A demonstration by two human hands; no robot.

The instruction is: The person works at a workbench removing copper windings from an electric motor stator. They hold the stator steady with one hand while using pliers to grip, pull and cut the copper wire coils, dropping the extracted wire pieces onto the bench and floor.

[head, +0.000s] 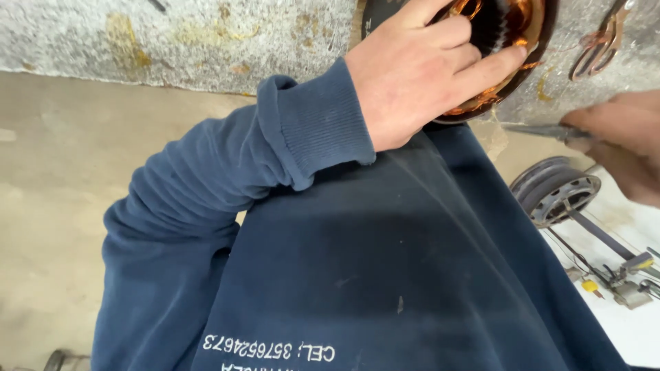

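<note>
Two hands are being used: left hand (412, 75) fingers are spread inside the copper coil (498, 34) at the desk's (172, 41) near edge; right hand (622, 141), beside it, is pinching a thin tool (533, 130).

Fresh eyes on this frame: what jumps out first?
The left hand at top centre, fingers spread inside a round dark housing lined with copper windings. The dark blue sleeve and garment fill the lower middle. At the right edge the blurred right hand holds a thin metal tool; a grey pulley wheel sits just below it.
</note>
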